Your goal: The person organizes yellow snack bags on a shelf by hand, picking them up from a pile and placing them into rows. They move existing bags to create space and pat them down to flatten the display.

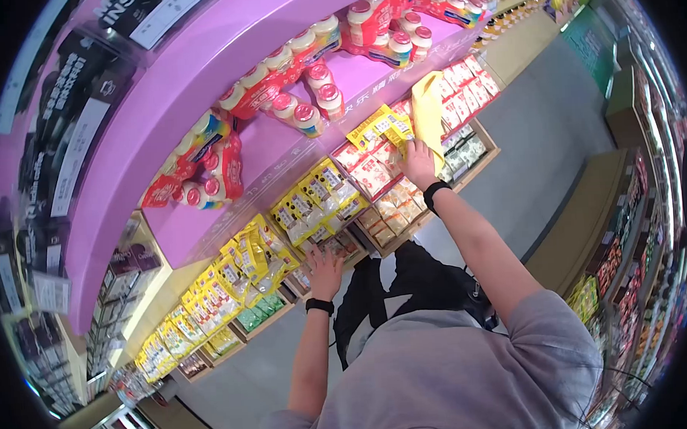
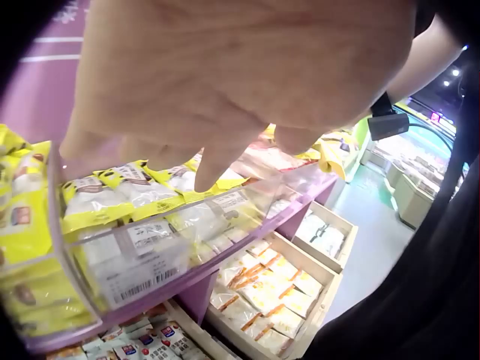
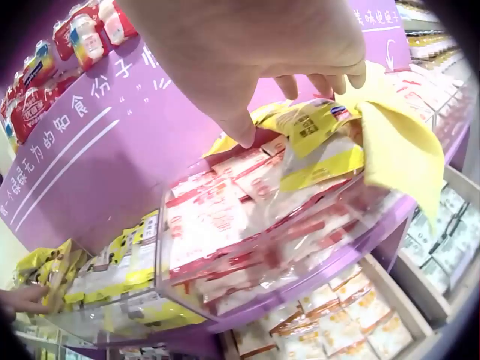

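My right hand (image 1: 419, 165) is over the shelf bin at the right, thumb spread apart from the fingers. Right by its fingertips lies a pale yellow cloth (image 3: 405, 146), draped over the bin's front edge. Yellow snack bags (image 3: 311, 127) lie loose beneath the palm, on top of red-and-white packets (image 3: 210, 225). Further left, my left hand (image 1: 325, 273) reaches over the front of a clear-walled bin with fingers spread. Yellow-and-white bags (image 2: 142, 191) sit just below those fingers, behind the clear front panel (image 2: 135, 259). Neither hand has its fingers wrapped round anything.
Above the bins, red-wrapped bottle packs (image 1: 301, 113) stand on a curved purple shelf (image 1: 279, 152). Wooden drawers (image 2: 322, 289) of small packets stick out below. More yellow bags (image 1: 209, 293) run along the left. Another stocked shelf (image 1: 621, 256) stands across the grey floor (image 1: 533, 160).
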Motion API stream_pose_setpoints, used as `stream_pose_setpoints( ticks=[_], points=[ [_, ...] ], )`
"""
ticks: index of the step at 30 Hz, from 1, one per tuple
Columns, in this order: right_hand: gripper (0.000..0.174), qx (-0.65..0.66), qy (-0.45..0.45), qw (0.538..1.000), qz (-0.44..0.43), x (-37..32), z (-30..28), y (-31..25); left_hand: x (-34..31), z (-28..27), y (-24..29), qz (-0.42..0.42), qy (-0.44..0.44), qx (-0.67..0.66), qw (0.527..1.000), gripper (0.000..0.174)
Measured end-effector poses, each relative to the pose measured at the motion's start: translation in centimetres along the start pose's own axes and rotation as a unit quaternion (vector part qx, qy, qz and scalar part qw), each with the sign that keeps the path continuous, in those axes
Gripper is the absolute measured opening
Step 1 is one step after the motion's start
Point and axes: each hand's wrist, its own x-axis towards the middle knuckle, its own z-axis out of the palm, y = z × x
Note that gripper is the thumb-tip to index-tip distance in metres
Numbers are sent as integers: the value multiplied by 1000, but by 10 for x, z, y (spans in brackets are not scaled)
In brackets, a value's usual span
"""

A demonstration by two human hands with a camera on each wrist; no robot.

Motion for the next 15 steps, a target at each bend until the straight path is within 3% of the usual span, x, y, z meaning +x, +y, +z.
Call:
stream_pose_setpoints(
  ticks=[2, 8, 11, 13, 15],
  points=[
    [63, 11, -107, 992, 66, 16, -6, 4, -21, -5, 9, -73, 9, -28, 997, 48],
    [73, -104, -135, 983, 69, 45, 3, -4, -61, 10, 34, -222, 79, -136, 962, 46],
    [82, -103, -157, 981, 56, 59, 1, -1, -71, 19, 52, -254, 86, -160, 950, 45],
    [86, -62, -227, 969, 81, 66, -18, -4, -73, 26, 64, -265, 96, -176, 943, 45],
    [80, -48, -227, 971, 65, 74, -32, -1, -71, 26, 75, -270, 109, -192, 937, 44]
  ],
)
